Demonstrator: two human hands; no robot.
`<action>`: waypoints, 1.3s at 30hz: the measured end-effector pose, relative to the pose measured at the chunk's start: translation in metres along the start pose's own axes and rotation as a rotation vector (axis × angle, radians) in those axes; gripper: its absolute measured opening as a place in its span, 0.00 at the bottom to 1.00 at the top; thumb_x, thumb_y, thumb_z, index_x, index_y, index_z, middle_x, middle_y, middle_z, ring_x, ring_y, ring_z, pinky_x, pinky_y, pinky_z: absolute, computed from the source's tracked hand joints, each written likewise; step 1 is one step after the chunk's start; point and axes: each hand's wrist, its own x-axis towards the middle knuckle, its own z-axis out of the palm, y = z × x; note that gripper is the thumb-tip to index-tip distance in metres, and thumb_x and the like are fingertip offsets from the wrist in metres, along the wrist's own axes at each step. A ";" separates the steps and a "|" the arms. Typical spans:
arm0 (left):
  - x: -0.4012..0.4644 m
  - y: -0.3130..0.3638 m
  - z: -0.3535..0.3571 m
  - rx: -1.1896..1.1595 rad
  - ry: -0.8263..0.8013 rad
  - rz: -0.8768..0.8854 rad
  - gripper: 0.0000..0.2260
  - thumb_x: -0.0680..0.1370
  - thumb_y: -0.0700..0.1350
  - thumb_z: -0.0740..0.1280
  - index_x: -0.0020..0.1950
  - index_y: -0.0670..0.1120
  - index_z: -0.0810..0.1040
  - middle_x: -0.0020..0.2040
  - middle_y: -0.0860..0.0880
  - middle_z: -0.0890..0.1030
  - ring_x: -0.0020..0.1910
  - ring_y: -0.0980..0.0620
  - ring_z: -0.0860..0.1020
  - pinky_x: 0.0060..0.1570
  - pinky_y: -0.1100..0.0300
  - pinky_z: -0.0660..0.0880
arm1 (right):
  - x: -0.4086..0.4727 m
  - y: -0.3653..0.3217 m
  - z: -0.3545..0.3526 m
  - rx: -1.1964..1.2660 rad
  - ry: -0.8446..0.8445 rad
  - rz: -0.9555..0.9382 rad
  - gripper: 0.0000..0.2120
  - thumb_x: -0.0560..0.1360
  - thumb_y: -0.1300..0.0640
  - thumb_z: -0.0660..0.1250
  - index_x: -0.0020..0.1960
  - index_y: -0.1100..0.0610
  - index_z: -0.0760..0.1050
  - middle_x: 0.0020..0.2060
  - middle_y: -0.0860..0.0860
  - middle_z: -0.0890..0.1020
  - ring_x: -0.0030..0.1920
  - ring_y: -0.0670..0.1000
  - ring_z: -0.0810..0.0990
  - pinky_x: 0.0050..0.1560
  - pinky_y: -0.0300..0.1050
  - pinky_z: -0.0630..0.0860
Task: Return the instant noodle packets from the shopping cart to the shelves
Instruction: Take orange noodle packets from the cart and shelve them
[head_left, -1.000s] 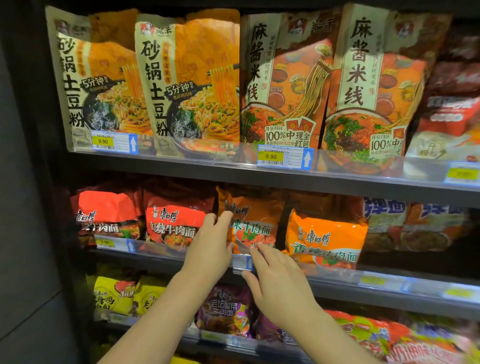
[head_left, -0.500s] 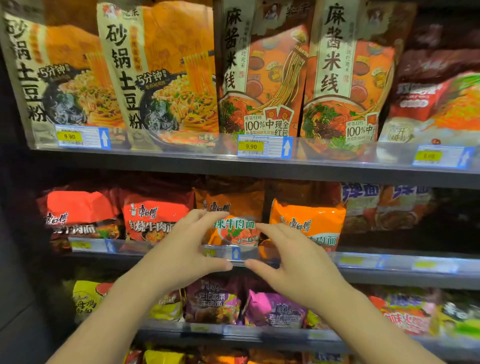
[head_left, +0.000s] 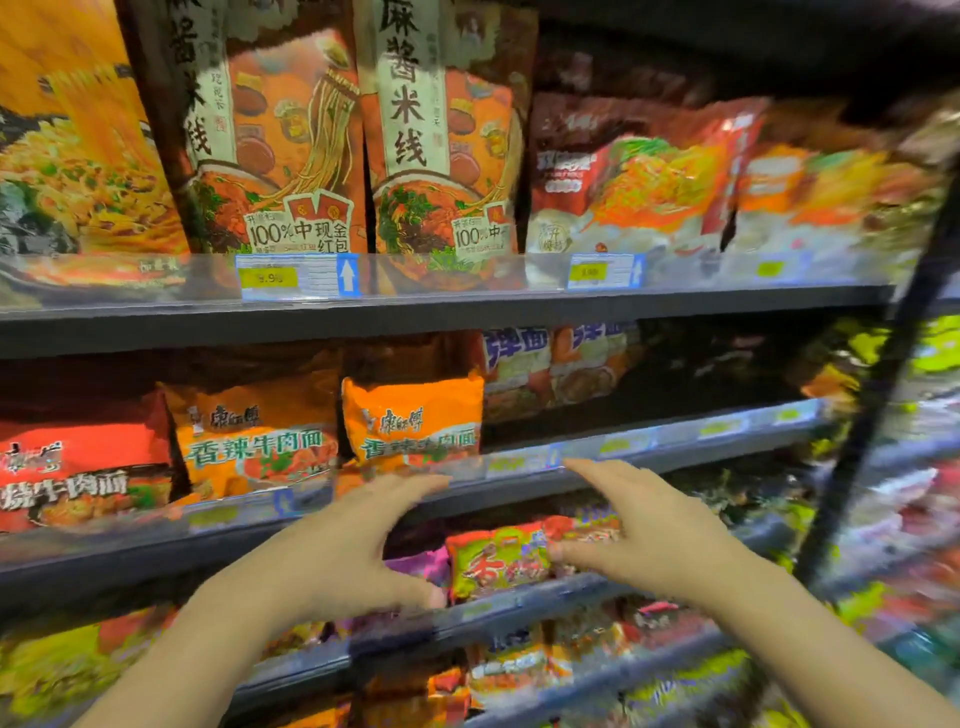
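Two orange instant noodle packets stand side by side on the middle shelf (head_left: 519, 486): a duller one (head_left: 254, 441) on the left and a brighter one (head_left: 415, 421) on the right. My left hand (head_left: 353, 551) hangs in front of the shelf edge below them, fingers spread, holding nothing. My right hand (head_left: 649, 535) is level with it further right, also spread and empty. Neither hand touches a packet. The shopping cart is out of view.
Tall orange noodle bags (head_left: 291, 135) fill the top shelf behind price tags (head_left: 298, 275). A red packet (head_left: 83, 462) sits at the middle shelf's left. Right of the bright packet is a dark gap (head_left: 675, 405). Lower shelves hold more packets (head_left: 498, 561). A black upright (head_left: 883, 364) stands on the right.
Both hands have drawn back from the orange packets and spread apart, now below the shelf edge. The view has swung to the right and is blurred.
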 end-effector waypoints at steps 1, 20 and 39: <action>0.011 0.014 0.008 0.046 -0.017 0.007 0.46 0.70 0.67 0.75 0.81 0.66 0.51 0.78 0.65 0.58 0.77 0.61 0.59 0.75 0.59 0.61 | -0.008 0.015 -0.003 -0.006 -0.004 0.035 0.47 0.69 0.23 0.64 0.82 0.38 0.52 0.78 0.37 0.62 0.77 0.44 0.64 0.71 0.52 0.70; 0.245 0.388 0.200 0.201 -0.229 0.232 0.51 0.63 0.79 0.65 0.81 0.66 0.48 0.81 0.53 0.57 0.79 0.47 0.59 0.73 0.45 0.67 | -0.259 0.389 -0.095 -0.117 -0.036 0.611 0.48 0.71 0.23 0.63 0.83 0.39 0.48 0.80 0.46 0.62 0.77 0.54 0.64 0.67 0.54 0.74; 0.502 0.739 0.356 0.229 -0.334 0.695 0.52 0.62 0.78 0.64 0.82 0.63 0.49 0.81 0.50 0.57 0.80 0.46 0.59 0.73 0.45 0.67 | -0.379 0.707 -0.142 -0.073 0.017 1.209 0.51 0.68 0.23 0.66 0.82 0.41 0.50 0.76 0.50 0.67 0.74 0.56 0.68 0.70 0.54 0.73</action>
